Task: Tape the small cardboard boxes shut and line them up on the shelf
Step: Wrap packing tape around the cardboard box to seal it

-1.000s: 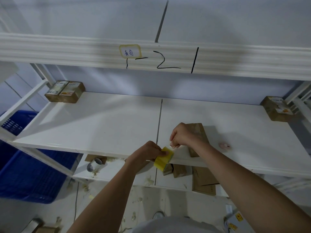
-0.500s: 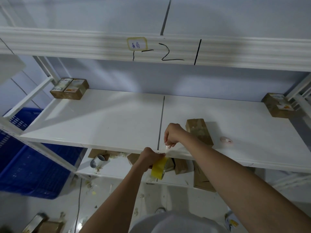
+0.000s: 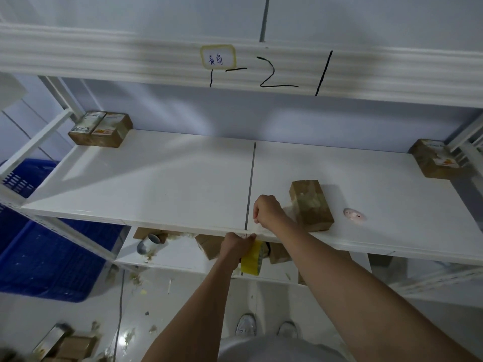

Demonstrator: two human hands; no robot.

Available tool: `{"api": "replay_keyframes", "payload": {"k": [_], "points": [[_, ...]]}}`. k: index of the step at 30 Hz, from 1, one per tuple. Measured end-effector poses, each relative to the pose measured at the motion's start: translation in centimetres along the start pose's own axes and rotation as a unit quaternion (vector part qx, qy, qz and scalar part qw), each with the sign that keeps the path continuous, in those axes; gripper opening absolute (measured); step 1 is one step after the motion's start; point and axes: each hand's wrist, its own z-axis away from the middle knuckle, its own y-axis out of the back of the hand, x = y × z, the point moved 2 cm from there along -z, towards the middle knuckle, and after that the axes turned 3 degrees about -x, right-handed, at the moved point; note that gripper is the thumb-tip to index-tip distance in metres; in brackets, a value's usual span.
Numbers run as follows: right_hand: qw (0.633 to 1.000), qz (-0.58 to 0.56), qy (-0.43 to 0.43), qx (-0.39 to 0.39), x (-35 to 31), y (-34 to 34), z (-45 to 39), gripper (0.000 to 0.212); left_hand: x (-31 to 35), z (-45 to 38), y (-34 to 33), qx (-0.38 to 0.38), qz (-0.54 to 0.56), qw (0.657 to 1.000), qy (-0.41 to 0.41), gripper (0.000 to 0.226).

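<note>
My left hand [image 3: 236,246] grips a yellow tape roll [image 3: 252,259] just below the front edge of the white shelf [image 3: 162,178]. My right hand [image 3: 268,211] pinches the free end of a clear tape strip above the roll, over the shelf's front edge. A small brown cardboard box [image 3: 309,205] lies on the shelf just right of my right hand, with shiny tape on its top. Two taped boxes [image 3: 100,129] stand side by side at the shelf's back left. One more taped box [image 3: 433,159] sits at the back right.
A small pink object [image 3: 353,216] lies on the shelf right of the box. The lower shelf [image 3: 177,257] holds more cardboard boxes and a grey tape roll [image 3: 149,244]. A blue crate [image 3: 44,257] stands at the left. Scraps and boxes litter the floor; an upper shelf beam [image 3: 261,66] overhangs.
My left hand has dropped with the tape roll below the shelf edge. My right hand has stayed near the edge, so the strip between them has grown longer. The view has tilted down slightly.
</note>
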Motion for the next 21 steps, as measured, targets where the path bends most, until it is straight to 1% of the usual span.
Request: {"api": "replay_keyframes", "payload": {"k": [5, 9, 12, 14, 15, 17, 19, 21], "points": [[0.999, 0.025, 0.019, -0.013, 0.5, -0.6, -0.5, 0.009, -0.4, -0.9, -0.4, -0.003, 0.024, 1.0, -0.002, 0.041], [0.998, 0.048, 0.025, -0.009, 1.0, -0.8, -0.7, 0.025, -0.8, -1.5, -0.5, -0.005, 0.021, 1.0, -0.015, 0.038], [0.997, 0.074, 0.011, -0.022, 0.8, -0.4, -1.3, 0.038, -0.8, -1.6, -0.5, -0.013, 0.027, 0.999, -0.026, 0.04], [0.995, 0.094, -0.003, -0.034, 0.7, 0.2, -1.7, 0.047, -0.6, -1.5, -0.3, -0.007, 0.004, 0.999, -0.034, 0.04], [0.994, 0.102, -0.012, -0.042, 0.8, 0.5, -1.8, 0.047, -0.6, -1.4, -0.2, -0.006, -0.015, 0.999, -0.035, 0.039], [0.993, 0.109, -0.025, -0.036, 1.3, 0.8, -2.0, 0.038, -0.3, -1.3, 0.1, -0.018, -0.052, 0.998, -0.026, 0.041], [0.995, 0.096, -0.015, 0.0, 2.0, 1.1, -2.1, 0.028, 0.2, -1.3, 0.8, -0.033, -0.096, 0.995, -0.005, 0.053], [0.997, 0.069, -0.002, 0.033, 2.7, 1.4, -2.2, 0.025, 1.1, -1.2, 2.2, -0.029, -0.143, 0.989, -0.007, 0.059]]}}
